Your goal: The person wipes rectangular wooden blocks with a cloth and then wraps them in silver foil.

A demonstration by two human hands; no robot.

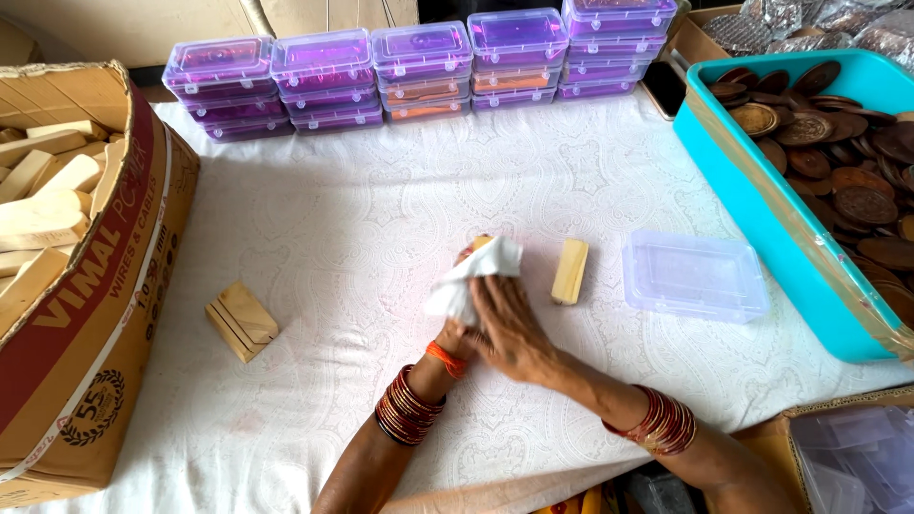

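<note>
Both hands [486,319] grip white cloth [471,276] round wooden block [481,242]; 2nd block [570,271] just right of cloth, long axis pointing away, R hand nearer.

A white cloth [473,279] hid most of the wooden block [479,244] in the left hand [455,335], itself largely covered by the right hand [511,328]. The cardboard box [81,314] at the left, the teal tray [762,214] of brown discs [847,157] at the right and a box of clear lids [847,457] near right ran off the frame. Contents of the far purple boxes [424,67] were unclear.
</note>
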